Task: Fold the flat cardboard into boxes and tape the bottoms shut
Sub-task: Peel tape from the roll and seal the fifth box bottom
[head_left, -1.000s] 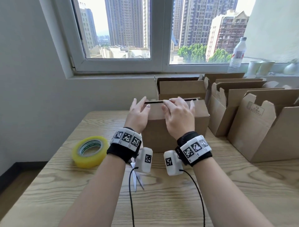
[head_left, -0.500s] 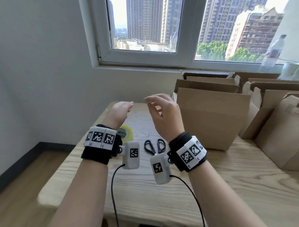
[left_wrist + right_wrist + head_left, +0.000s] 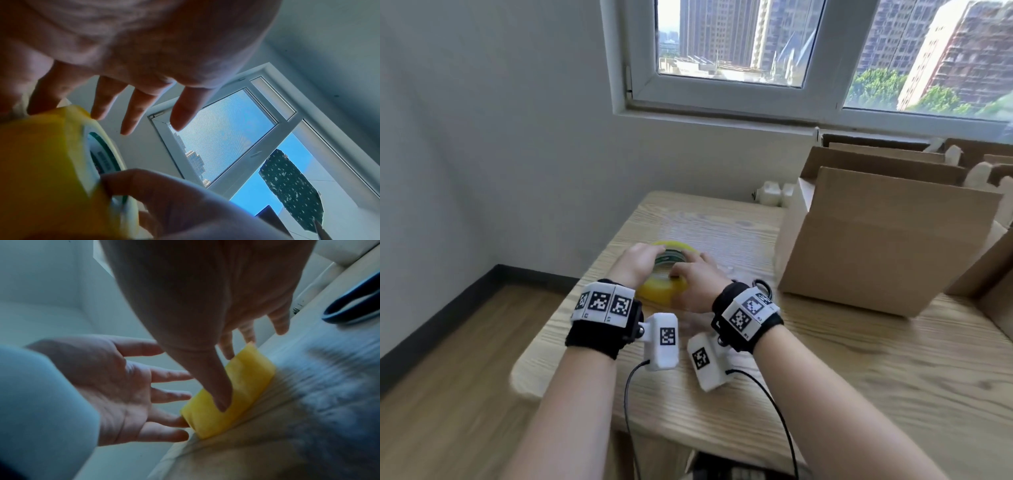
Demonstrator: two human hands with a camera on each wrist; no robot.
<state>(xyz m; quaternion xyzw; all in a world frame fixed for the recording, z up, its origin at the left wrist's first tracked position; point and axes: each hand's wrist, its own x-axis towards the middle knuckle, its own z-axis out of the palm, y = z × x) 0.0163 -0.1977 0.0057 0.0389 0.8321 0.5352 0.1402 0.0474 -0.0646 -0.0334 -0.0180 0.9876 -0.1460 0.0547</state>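
A yellow roll of packing tape [image 3: 661,295] lies near the left edge of the wooden table [image 3: 859,377]. My right hand [image 3: 693,277] pinches the roll [image 3: 242,386], with the thumb on its outer face and the fingers over its far side. My left hand [image 3: 640,262] is open. Its straight fingers [image 3: 133,113] touch the roll [image 3: 47,162] at its rim. A folded cardboard box [image 3: 887,246] stands upright to the right of both hands, apart from them.
Black-handled scissors [image 3: 762,285] lie just right of my right wrist, in front of the box. More folded boxes [image 3: 993,281] fill the right side and back by the window sill. The table's left edge and the floor [image 3: 465,377] are close to the roll.
Both hands left the top of the box, crossed through the air to the left, and came down on the tape roll. The right hand now holds the roll.
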